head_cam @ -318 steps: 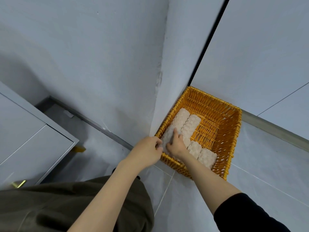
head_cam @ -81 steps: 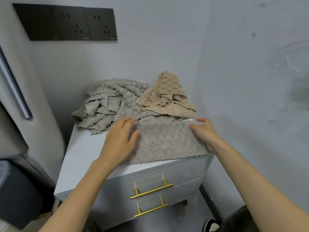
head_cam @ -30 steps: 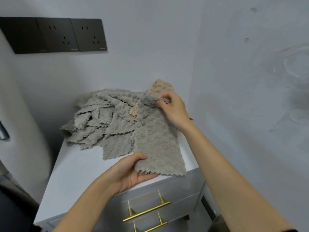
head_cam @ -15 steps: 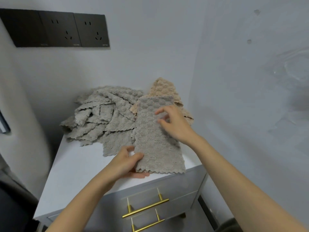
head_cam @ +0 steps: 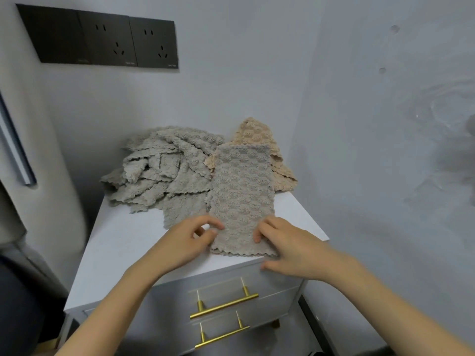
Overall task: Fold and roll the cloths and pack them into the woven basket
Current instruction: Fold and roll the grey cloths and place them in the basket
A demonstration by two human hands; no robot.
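Left fingers pinch the near left edge of the folded cloth; right fingers grip its near right corner. Cloth lies flat on the counter. I judge folding done; next, roll tightly from this hem. Basket not in view.

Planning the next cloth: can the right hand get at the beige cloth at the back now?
Probably yes. The beige cloth shows uncovered right of the folded grey cloth, nothing standing between. The right hand, though, holds that grey cloth's near end and must let go first.
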